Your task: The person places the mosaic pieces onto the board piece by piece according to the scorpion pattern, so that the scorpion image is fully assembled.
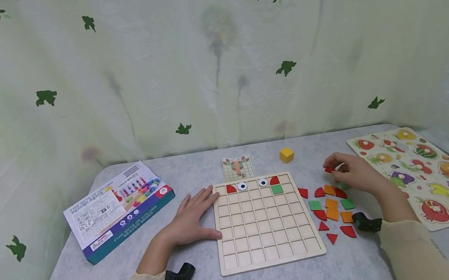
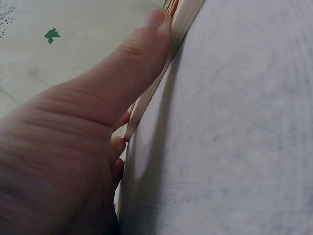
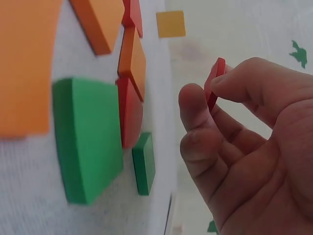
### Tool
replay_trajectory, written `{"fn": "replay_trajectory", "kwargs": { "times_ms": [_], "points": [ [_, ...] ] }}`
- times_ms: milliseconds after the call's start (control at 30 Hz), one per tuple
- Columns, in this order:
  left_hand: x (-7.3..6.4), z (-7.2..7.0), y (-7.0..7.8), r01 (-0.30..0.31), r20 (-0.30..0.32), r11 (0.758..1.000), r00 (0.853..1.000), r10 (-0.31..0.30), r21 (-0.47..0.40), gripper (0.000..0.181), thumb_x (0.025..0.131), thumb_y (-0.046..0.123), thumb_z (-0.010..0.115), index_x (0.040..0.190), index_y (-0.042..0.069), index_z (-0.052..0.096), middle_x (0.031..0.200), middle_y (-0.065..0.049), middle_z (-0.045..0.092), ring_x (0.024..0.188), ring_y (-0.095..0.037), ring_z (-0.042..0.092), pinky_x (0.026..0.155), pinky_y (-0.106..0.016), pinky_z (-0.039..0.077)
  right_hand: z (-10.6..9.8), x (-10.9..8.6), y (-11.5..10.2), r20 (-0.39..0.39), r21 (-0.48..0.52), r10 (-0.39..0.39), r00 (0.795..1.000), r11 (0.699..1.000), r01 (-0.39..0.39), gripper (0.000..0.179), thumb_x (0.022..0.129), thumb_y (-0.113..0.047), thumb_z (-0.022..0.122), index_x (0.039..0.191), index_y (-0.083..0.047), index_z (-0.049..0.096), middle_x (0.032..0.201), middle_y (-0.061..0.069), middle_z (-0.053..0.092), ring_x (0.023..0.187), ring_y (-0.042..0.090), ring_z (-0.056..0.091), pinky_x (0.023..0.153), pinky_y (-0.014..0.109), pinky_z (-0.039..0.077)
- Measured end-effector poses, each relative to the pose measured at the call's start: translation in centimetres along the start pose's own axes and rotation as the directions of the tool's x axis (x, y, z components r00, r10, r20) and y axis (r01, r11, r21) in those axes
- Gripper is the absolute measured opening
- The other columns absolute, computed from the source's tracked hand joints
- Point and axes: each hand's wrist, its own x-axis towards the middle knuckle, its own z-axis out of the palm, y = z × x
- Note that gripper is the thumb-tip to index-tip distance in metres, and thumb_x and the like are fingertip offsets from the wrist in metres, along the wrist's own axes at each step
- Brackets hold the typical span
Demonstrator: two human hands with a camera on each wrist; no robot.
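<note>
My right hand [image 1: 354,173] pinches a small red piece [image 3: 215,83] between thumb and fingers, above the loose pieces right of the board. My left hand [image 1: 192,217] lies spread along the left edge of a wooden grid board [image 1: 256,242], its thumb touching the rim in the left wrist view. On the board's top row sit two red quarter-round pieces [image 1: 231,188] and two eye pieces [image 1: 242,186]. A green square [image 1: 277,189] fills a cell just below the right red one. Behind the board lies a small pattern card [image 1: 238,168] with a coloured figure on a grid.
Loose orange squares [image 1: 332,213], green squares [image 1: 347,203] and red pieces [image 1: 348,231] lie right of the board. A yellow cube [image 1: 286,154] stands behind. At far right is a fruit puzzle board [image 1: 441,174], at left a printed box [image 1: 121,210].
</note>
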Motion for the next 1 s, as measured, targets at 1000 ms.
{"fn": "replay_trajectory", "kwargs": {
  "times_ms": [1000],
  "points": [
    [-0.2,-0.1,-0.2,-0.013,0.001,1.0,1.0,0.013,-0.001,0.106,0.075,0.061,0.078,0.159,0.018,0.029,0.17,-0.008,0.014,0.157,-0.034,0.01,0.124,-0.063,-0.001,4.3,1.4,-4.1,0.013,-0.109,-0.145,0.989,0.983,0.145,0.029,0.094,-0.014,0.069,0.122,-0.01,0.065,0.124,0.011,0.064,0.109,0.029,0.063,0.09,0.043,0.06]
  ]
}}
